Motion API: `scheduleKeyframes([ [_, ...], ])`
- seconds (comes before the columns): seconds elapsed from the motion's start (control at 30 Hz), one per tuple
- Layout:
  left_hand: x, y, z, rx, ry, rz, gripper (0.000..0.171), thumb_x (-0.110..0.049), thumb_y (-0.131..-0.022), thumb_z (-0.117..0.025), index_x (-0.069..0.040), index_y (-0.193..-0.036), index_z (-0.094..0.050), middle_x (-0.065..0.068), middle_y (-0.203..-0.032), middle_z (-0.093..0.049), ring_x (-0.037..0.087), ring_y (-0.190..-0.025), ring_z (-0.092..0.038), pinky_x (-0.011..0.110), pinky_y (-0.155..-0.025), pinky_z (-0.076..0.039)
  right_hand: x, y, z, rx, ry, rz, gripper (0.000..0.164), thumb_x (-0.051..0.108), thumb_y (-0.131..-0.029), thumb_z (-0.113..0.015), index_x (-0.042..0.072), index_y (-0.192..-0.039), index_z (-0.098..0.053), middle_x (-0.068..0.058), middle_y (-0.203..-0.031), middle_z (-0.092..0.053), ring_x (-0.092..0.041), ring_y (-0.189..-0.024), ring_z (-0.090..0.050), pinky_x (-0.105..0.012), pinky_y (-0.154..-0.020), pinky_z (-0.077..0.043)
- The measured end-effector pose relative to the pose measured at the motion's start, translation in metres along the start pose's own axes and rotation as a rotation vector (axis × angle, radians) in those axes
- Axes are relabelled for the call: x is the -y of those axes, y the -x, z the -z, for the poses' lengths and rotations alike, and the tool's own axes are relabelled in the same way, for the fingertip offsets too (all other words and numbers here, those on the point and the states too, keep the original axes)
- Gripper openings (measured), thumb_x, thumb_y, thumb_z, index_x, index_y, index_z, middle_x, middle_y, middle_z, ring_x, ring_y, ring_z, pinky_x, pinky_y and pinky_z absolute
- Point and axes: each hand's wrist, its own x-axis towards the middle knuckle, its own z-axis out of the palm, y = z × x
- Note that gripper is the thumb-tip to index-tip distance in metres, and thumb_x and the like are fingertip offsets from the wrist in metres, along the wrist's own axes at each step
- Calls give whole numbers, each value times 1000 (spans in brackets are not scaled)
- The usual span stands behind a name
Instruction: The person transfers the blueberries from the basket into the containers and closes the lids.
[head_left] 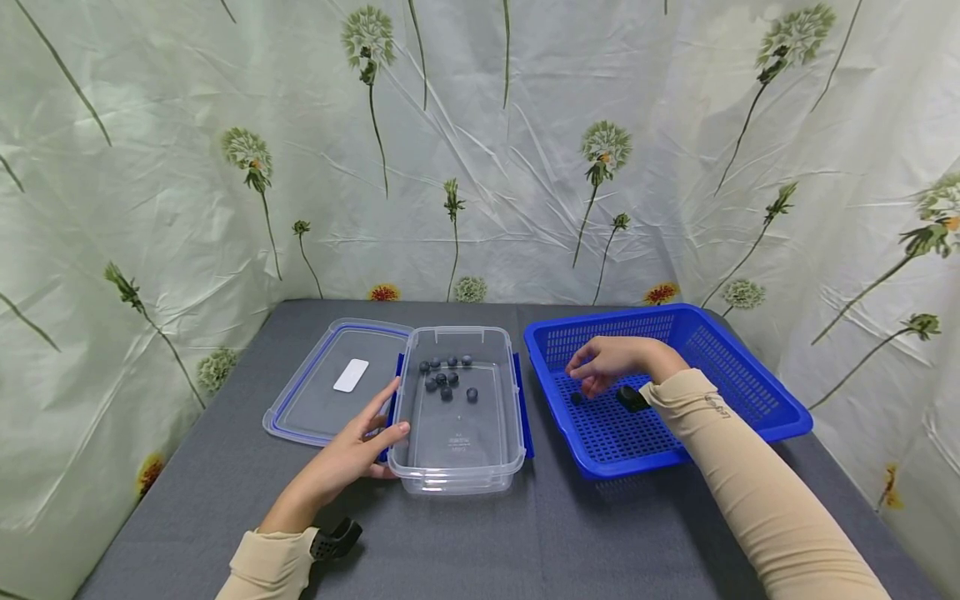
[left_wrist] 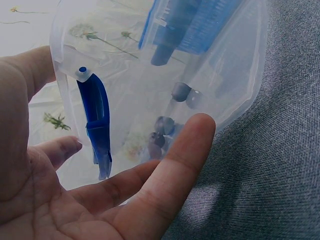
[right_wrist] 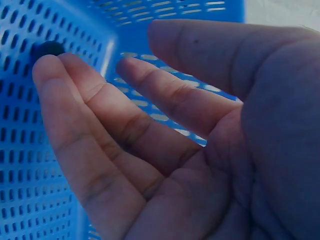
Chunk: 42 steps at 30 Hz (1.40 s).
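Note:
A clear plastic container [head_left: 457, 479] with blue side latches holds several blueberries [head_left: 441, 379] toward its far end. My left hand [head_left: 352, 450] rests along the container's left side, its fingers spread against the wall and rim; a blue latch [left_wrist: 97, 115] shows between them in the left wrist view. Inside the blue basket [head_left: 600, 467], my right hand [head_left: 607, 360] reaches down with thumb and fingers apart. One dark blueberry [right_wrist: 49, 48] lies on the basket floor right by its fingertips, partly hidden by them in the right wrist view.
To the container's left lies its clear lid [head_left: 315, 408] with a blue seal and a white label [head_left: 351, 375]. A grey cloth [head_left: 480, 550] covers the table. Behind it hangs a pale curtain [head_left: 480, 150] with a dandelion print. The basket's raised walls surround my right hand.

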Motion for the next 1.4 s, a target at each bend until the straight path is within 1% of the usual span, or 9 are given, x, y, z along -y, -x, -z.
scheduleKeyframes([
  [0.1,0,0,0,-3,0,0,79,-31,-111,-62,-41,-172,-13,40,-170,-18,49,-135,-57,51,-85,-67,-4,-3,-3,9,-24,-30,39,11,-112,-52,-15,-142,-53,-9,-99,-70,-18,-96,-73,-48,-105,-61],
  [0.3,1,0,0,-4,8,2,79,-31,-111,-62,-41,-172,-14,40,-170,-18,48,-135,-57,50,-86,-67,-8,-7,-9,31,-49,-52,35,10,-112,-52,-13,-138,-54,-5,-92,-66,-14,-89,-69,-43,-100,-63],
  [0.53,0,0,-1,-5,3,3,80,-32,-110,-63,-42,-172,-13,39,-170,-18,47,-134,-59,49,-85,-67,-11,-11,-14,30,-40,-63,35,11,-111,-54,-12,-137,-55,-5,-92,-68,-14,-88,-71,-44,-100,-63],
  [0.8,-2,1,-1,-8,-5,10,80,-32,-110,-62,-41,-172,-13,39,-170,-18,49,-135,-58,51,-86,-67,-12,-12,-15,37,-44,-67,33,9,-112,-52,-13,-135,-57,-2,-87,-65,-11,-84,-68,-40,-97,-64],
  [1.0,-2,2,-1,-10,-4,11,79,-32,-110,-62,-42,-172,-13,39,-170,-18,48,-134,-59,50,-86,-67,-12,-13,-15,44,-37,-70,30,10,-112,-52,-12,-131,-59,0,-86,-63,-11,-84,-67,-38,-96,-64],
  [1.23,-1,1,-1,-6,-1,9,79,-32,-111,-62,-42,-172,-14,39,-169,-20,44,-130,-61,49,-86,-67,-13,-12,-15,44,-19,-56,28,12,-112,-54,-10,-126,-62,1,-85,-64,-12,-85,-68,-39,-95,-64],
  [1.4,-1,1,0,-4,-5,10,80,-32,-110,-63,-42,-172,-13,40,-169,-19,44,-129,-62,50,-86,-67,-12,-12,-15,29,-10,-64,27,13,-112,-55,-10,-124,-64,0,-86,-65,-13,-86,-69,-40,-97,-64],
])
